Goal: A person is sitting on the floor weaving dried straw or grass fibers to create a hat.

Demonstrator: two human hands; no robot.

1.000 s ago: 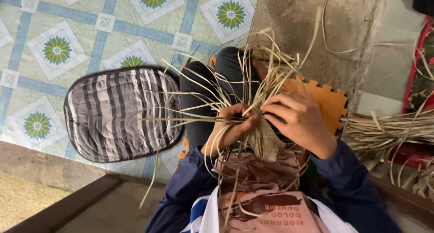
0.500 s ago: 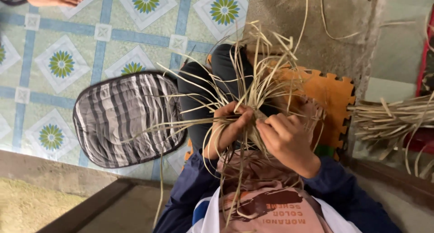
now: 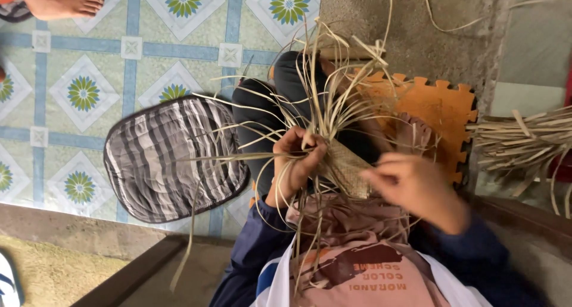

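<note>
Your left hand (image 3: 298, 161) is closed, gripping one woven piece (image 3: 345, 176) whose many loose strips (image 3: 325, 86) fan away from you; your right hand (image 3: 417, 188), loosely curled, touches it.

strips (image 3: 322, 98): dry, matt, pale straw fibre, stiff in my left hand (image 3: 298, 161) | woven piece (image 3: 348, 167): same fibre, rough plaited face | cushion (image 3: 173, 158): soft quilted cloth, grey stripes | mat (image 3: 441, 104): orange foam, matt | floor (image 3: 119, 51): glazed patterned tile, smooth | my sleeves (image 3: 250, 253): dark blue cloth
</note>
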